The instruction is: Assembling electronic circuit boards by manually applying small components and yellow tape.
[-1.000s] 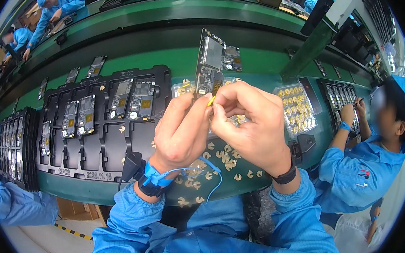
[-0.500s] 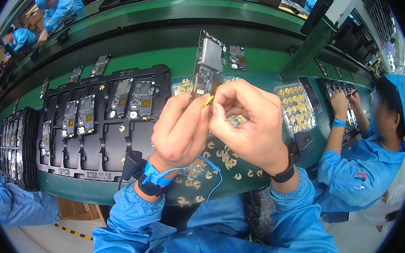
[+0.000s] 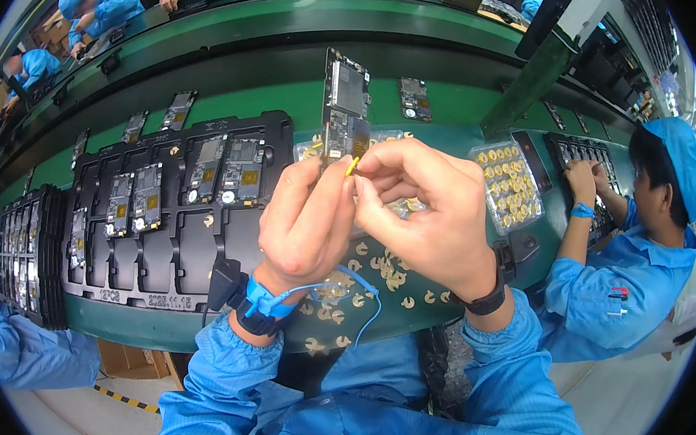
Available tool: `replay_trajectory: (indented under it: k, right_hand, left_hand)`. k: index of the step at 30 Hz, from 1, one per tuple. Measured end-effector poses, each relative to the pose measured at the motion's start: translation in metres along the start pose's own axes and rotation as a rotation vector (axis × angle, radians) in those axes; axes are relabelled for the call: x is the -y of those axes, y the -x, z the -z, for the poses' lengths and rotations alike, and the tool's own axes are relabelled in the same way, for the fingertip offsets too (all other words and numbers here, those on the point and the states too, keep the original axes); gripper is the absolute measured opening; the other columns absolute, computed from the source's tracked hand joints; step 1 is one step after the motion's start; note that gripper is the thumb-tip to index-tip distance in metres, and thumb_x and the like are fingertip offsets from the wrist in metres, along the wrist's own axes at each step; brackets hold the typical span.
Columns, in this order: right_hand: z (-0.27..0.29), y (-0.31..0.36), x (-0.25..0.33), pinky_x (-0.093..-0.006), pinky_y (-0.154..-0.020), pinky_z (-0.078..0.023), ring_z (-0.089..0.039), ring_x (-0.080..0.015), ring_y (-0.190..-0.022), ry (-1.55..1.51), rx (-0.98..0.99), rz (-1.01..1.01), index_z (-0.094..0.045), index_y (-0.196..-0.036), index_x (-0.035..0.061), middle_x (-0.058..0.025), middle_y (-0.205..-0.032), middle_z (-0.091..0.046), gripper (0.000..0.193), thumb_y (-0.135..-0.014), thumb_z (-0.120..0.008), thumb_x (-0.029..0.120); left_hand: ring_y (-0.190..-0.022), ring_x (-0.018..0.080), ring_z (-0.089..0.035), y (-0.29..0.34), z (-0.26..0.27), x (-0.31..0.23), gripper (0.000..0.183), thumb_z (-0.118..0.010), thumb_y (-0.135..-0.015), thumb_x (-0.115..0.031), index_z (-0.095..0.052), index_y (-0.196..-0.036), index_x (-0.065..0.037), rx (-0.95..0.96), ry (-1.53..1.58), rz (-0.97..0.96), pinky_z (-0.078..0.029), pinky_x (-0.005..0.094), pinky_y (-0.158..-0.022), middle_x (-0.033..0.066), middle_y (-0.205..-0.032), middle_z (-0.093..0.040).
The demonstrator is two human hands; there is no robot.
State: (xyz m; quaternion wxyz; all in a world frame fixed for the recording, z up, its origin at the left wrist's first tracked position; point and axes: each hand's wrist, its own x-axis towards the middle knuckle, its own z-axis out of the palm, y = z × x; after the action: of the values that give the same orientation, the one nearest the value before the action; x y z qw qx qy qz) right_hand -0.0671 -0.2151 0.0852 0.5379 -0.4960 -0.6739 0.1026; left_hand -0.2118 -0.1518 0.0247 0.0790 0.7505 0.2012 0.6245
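My left hand (image 3: 303, 222) is closed on the lower end of a dark circuit board (image 3: 347, 95), which stands upright with a silver shield and a dark square chip facing me. At my left fingertips a small yellow coin cell (image 3: 352, 166) shows edge-on, in front of the board. The thumb and forefinger of my right hand (image 3: 430, 208) pinch at the coin cell's right edge; whether a thin film is between them is hidden. Below both hands, many pale C-shaped scraps (image 3: 393, 280) lie on the green bench.
A black compartment tray (image 3: 165, 277) with several boards stands left, beside a stack of filled trays (image 3: 30, 254). A clear tray of yellow cells (image 3: 504, 185) lies right. A blue wrist cord (image 3: 378, 306) trails from my left wrist. A co-worker (image 3: 622, 272) sits close on the right.
Both hands, the board and the coin cell have shifted slightly to the left. My grip looks the same. The co-worker on the right has turned the head and brought the hands together.
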Motion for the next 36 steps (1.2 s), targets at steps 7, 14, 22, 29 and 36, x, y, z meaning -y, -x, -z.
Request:
replay_trajectory:
  k: [7, 14, 22, 29, 36]
  right_hand:
    - [0.01, 0.0, 0.003, -0.0317, -0.064, -0.06, -0.078, -0.0239, -0.074, 0.049, 0.049, -0.047, -0.069, -0.095, -0.0017, -0.0136, -0.084, -0.074, 0.01, -0.089, -0.075, 0.002]
    - [0.02, -0.004, -0.001, -0.028, -0.063, -0.061, -0.077, -0.0166, -0.071, 0.181, 0.144, -0.086, -0.071, -0.094, -0.0042, -0.0115, -0.081, -0.075, 0.01, -0.09, -0.076, 0.003]
    - [0.026, -0.003, -0.005, -0.0276, -0.06, -0.057, -0.074, -0.0161, -0.065, 0.198, 0.12, -0.069, -0.07, -0.089, -0.0033, -0.0105, -0.076, -0.072, 0.009, -0.086, -0.076, 0.003]
    - [0.023, -0.002, -0.009, -0.0292, -0.06, -0.057, -0.073, -0.0192, -0.064, 0.241, 0.093, 0.023, -0.07, -0.087, -0.0026, -0.0112, -0.074, -0.069, 0.008, -0.082, -0.075, 0.001]
    - [0.022, -0.004, -0.01, -0.0295, -0.06, -0.057, -0.073, -0.0192, -0.064, 0.201, 0.082, 0.08, -0.069, -0.086, -0.0028, -0.0113, -0.077, -0.07, 0.009, -0.081, -0.075, -0.001]
  left_hand:
    - [-0.084, 0.0308, -0.07, 0.001, -0.006, 0.003, 0.032, -0.078, -0.082, 0.013, -0.074, -0.114, 0.011, 0.029, -0.03, -0.094, -0.058, 0.0361, -0.067, 0.0217, -0.107, -0.066]
    - [-0.086, 0.033, -0.071, 0.004, -0.01, 0.003, 0.032, -0.077, -0.085, 0.012, -0.073, -0.117, 0.011, 0.094, -0.064, -0.104, -0.059, 0.0373, -0.07, 0.0237, -0.11, -0.065]
    - [-0.089, 0.0334, -0.071, 0.003, -0.014, -0.003, 0.031, -0.078, -0.085, 0.012, -0.073, -0.115, 0.012, 0.119, -0.041, -0.108, -0.059, 0.0372, -0.072, 0.023, -0.11, -0.066]
    - [-0.085, 0.0325, -0.071, 0.007, -0.015, -0.006, 0.028, -0.08, -0.085, 0.009, -0.075, -0.113, 0.009, 0.094, -0.041, -0.059, -0.059, 0.0374, -0.072, 0.0211, -0.105, -0.067]
    - [-0.083, 0.0322, -0.071, 0.005, -0.015, -0.005, 0.027, -0.08, -0.084, 0.008, -0.076, -0.111, 0.008, 0.084, -0.024, -0.025, -0.058, 0.0373, -0.071, 0.0206, -0.103, -0.067]
